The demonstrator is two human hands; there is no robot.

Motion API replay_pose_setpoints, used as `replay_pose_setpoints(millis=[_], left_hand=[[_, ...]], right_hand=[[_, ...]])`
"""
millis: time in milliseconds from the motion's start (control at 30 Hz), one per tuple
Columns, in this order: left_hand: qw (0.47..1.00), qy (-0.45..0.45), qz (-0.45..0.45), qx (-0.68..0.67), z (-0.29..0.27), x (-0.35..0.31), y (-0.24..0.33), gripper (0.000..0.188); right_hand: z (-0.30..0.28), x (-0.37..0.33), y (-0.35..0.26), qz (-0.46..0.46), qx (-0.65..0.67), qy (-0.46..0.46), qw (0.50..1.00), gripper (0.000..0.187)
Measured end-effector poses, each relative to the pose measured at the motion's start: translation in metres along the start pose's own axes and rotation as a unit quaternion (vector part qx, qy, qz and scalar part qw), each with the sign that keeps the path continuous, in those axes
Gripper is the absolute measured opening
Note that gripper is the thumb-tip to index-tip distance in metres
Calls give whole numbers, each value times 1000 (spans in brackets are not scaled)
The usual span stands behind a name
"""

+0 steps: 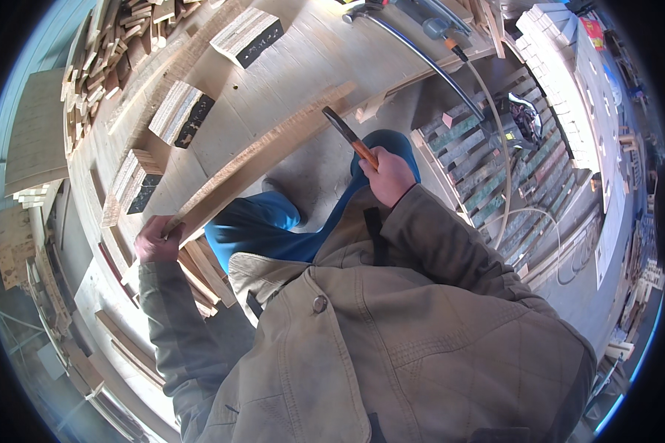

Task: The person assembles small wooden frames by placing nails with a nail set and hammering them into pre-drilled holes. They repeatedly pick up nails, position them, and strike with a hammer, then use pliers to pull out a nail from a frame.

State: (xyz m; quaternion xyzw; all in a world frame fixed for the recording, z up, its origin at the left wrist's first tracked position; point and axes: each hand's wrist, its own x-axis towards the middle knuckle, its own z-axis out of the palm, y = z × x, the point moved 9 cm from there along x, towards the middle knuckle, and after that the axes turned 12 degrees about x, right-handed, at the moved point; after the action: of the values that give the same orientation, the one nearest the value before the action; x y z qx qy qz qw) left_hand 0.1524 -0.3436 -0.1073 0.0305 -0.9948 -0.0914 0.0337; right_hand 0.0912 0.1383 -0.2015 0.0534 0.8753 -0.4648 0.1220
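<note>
My left hand (159,238) is closed on the near end of a long wooden board (262,151), thumb and fingers over its edge. The board runs away to the far right along the front edge of the worktable (244,103). In my right hand (389,176) is a slim tool (344,129) with a dark, narrow end and an orange-brown handle. My fingers wrap the handle, and the dark end points up and left, just off the board's right side. The tool's exact kind I cannot make out.
Three stacked wood blocks (181,113) with black faces stand on the worktable. A pile of wood offcuts (118,55) lies far left. At right are a slatted pallet (488,162), a pale hose (507,159) and a white stack (565,81). More boards (207,269) lie below my left hand.
</note>
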Motion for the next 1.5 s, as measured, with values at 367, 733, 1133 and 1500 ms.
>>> replay_pose_setpoints(millis=[367,733,1133,1500], left_hand=[[1000,-5,-4,20,1,1,-1,23],[1000,8,13,23,-1,1,2,27],[1000,11,17,22,1,2,-1,24],[999,30,22,24,0,1,-2,23]], right_hand=[[5,1,6,-5,60,-18,998,30],[5,-1,-6,-3,106,-39,994,34],[-1,1,-11,-6,72,-40,997,38],[21,5,15,59,178,-91,978,40]])
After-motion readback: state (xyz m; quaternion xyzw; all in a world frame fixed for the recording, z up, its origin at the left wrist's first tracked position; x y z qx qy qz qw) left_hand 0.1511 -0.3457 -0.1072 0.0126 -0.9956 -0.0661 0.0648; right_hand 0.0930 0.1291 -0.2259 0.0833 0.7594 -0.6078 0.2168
